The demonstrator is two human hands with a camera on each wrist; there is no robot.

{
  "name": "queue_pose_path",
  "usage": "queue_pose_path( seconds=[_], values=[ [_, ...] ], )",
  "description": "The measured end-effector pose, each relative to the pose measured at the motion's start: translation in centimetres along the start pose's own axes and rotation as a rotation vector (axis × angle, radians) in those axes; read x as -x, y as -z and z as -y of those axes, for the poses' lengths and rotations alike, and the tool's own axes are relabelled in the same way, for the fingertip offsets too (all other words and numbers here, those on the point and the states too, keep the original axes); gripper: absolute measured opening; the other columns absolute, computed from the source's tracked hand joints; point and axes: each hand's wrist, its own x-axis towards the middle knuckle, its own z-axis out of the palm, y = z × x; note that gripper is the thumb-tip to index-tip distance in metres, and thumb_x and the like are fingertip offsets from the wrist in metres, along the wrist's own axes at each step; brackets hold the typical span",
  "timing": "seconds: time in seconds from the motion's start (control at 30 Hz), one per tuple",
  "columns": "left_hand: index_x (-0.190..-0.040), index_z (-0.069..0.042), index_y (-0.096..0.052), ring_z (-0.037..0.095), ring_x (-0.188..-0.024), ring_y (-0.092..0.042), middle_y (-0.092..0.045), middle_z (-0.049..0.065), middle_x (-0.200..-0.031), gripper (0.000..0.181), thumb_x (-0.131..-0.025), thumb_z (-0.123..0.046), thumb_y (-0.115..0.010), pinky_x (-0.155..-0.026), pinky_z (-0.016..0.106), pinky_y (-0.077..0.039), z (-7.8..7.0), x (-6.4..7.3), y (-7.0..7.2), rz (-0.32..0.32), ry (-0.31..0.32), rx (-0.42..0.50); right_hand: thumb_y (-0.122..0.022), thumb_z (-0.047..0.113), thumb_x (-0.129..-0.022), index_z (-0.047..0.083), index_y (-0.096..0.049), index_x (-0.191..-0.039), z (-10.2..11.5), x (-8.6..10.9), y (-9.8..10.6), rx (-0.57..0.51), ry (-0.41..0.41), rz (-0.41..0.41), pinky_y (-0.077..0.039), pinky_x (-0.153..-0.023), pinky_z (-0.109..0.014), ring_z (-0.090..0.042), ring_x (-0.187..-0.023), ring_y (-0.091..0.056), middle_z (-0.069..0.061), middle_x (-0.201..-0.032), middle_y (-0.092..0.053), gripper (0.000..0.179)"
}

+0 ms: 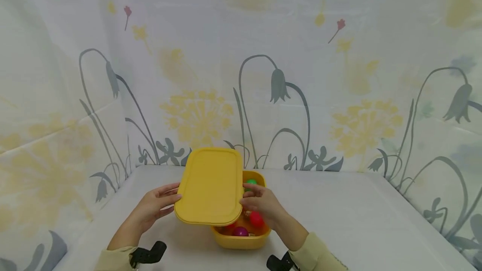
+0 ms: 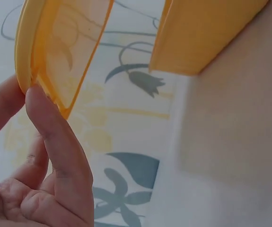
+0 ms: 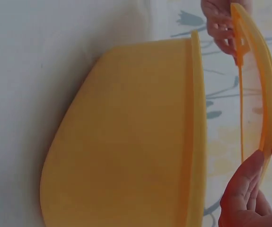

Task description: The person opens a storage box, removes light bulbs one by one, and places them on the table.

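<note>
A yellow rectangular lid (image 1: 208,185) is held up, tilted, over the left part of a yellow box (image 1: 241,244). My left hand (image 1: 154,204) pinches the lid's left edge between thumb and fingers; the left wrist view shows a translucent orange flap hanging from that lid (image 2: 23,52). On the opposite edge, my right hand (image 1: 267,207) pinches the lid too. Inside the box lie a red bulb-shaped piece (image 1: 257,219) with a gold threaded end, a purple one (image 1: 240,231) and a green round piece (image 1: 251,182). The lid hides the rest of the contents.
The box stands on a white tabletop (image 1: 339,216). A white cloth (image 1: 376,66) printed with grey and yellow flowers hangs behind the table and along its sides. Each wrist carries a black camera mount (image 1: 148,254).
</note>
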Motion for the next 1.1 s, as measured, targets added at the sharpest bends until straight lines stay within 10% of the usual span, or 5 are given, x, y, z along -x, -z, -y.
queue_pose_path(
  seconds=[0.93, 1.1],
  values=[
    [-0.143, 0.008, -0.021, 0.008, -0.088, -0.059, -0.062, -0.009, -0.1, 0.07, -0.093, -0.023, -0.058, -0.076, 0.023, -0.05, 1.8, 1.2, 8.7, 0.043, 0.096, 0.115, -0.067, -0.012, -0.076, -0.005, -0.045, -0.132, -1.7, -1.7, -9.0, -0.211, -0.019, 0.028, -0.054, -0.072, -0.03, -0.017, -0.072, -0.056, -0.01, -0.095, -0.051, 0.061],
    [-0.123, -0.014, -0.058, 0.008, -0.09, -0.061, -0.064, -0.008, -0.101, 0.028, -0.095, -0.016, -0.054, -0.08, 0.024, -0.05, 2.0, 1.6, 10.3, 0.113, 0.051, 0.244, -0.068, -0.009, -0.077, -0.003, -0.046, -0.132, -1.6, -1.8, -10.2, -0.172, -0.023, 0.043, -0.053, -0.071, -0.025, -0.015, -0.07, -0.056, -0.009, -0.094, -0.053, 0.059]
  ],
)
